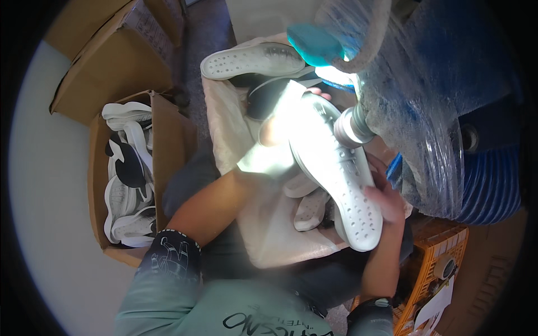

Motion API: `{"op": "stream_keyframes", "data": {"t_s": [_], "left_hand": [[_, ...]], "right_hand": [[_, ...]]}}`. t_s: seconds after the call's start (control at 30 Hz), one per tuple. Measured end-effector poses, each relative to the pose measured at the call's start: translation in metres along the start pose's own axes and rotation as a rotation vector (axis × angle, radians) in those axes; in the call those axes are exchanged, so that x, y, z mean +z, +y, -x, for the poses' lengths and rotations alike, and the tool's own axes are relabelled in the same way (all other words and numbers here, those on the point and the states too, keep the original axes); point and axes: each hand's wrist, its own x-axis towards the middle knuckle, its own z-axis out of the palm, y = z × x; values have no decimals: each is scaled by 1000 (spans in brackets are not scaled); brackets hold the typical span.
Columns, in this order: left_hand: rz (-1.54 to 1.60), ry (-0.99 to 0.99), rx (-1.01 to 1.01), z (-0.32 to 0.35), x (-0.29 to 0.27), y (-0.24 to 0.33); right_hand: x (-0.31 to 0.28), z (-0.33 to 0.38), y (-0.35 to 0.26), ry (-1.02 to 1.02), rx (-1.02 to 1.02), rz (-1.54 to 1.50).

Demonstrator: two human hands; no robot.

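Observation:
A white shoe sole point(336, 168) with rows of small holes is held at a slant between my two hands. At its far end, my left hand point(277, 129) is washed out by bright light; its fingertips show past the sole's far edge. My right hand point(388, 193) grips the sole's right side near the closer end, its fingers slightly blurred. A grey ribbed cylindrical machine part point(354, 127) overlaps the sole's upper right side; I cannot tell whether they touch. Beneath is a pale cloth-lined container point(269, 235) holding more soles. Another white sole point(249, 61) lies across its far rim.
To the left, a cardboard box point(96, 207) holds several white and black soles. Plastic sheeting point(431, 134) hangs over the machine on the right, next to a blue ribbed hose point(490, 187). An orange crate point(414, 285) with a tape roll point(444, 267) stands at lower right.

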Motion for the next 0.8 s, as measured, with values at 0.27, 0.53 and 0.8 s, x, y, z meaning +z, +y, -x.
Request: {"op": "stream_keyframes", "data": {"t_s": [0.27,0.53,0.8], "left_hand": [[-70,168,-150,-2,52,-39],[-1,137,-146,-2,61,-50],[-114,203,-149,0,61,-49]], "right_hand": [[-64,-17,-63,36,13,376],[-94,-23,-67,98,25,481],[-92,-17,-54,122,27,469]]}}
